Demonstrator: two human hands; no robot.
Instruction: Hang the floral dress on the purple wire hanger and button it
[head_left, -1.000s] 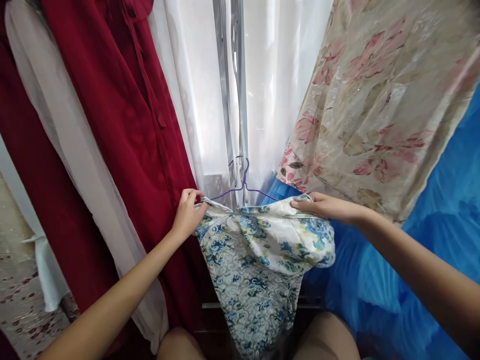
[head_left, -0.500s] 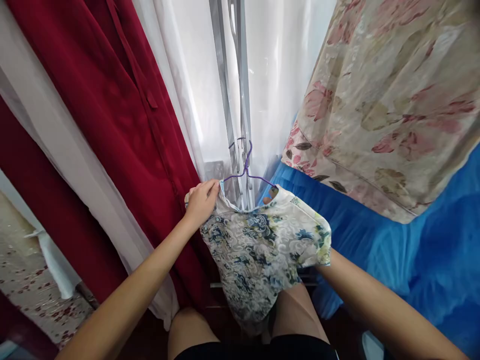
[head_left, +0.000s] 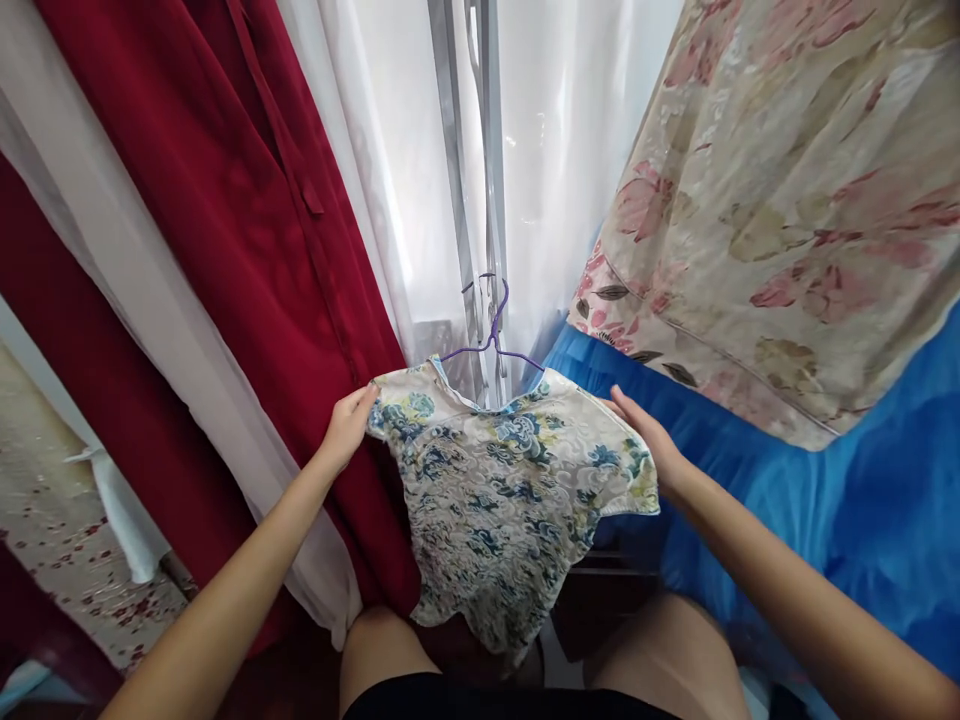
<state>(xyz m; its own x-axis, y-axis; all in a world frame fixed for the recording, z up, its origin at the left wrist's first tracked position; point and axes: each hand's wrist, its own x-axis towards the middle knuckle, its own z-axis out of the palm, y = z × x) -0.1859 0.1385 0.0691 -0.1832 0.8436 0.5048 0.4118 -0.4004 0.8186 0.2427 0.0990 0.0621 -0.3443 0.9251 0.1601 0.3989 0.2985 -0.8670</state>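
A short-sleeved floral blouse [head_left: 502, 490], cream with blue and yellow print, hangs on a purple wire hanger [head_left: 493, 340]. The hanger's hook reaches up to a metal stand [head_left: 457, 150]. At the blouse's left sleeve edge, my left hand [head_left: 349, 425] is closed, pinching the cloth between thumb and fingers. My right hand [head_left: 651, 440] is at the other sleeve, partly behind it, and appears closed on its outer edge; some of its fingers are hidden by the cloth. The blouse's front faces me, its lower hem uneven above my legs.
Dark red cloth [head_left: 247, 230] and pale drapes hang on the left. White curtain [head_left: 577, 130] covers the back. On the right, a pink-flowered beige garment [head_left: 757, 240] hangs over blue fabric [head_left: 885, 500]. My knees are below the blouse.
My left hand has slid from the neckline shoulder out to the sleeve edge. My right hand has come out from behind the blouse to the right sleeve. The sleeves are spread wider.
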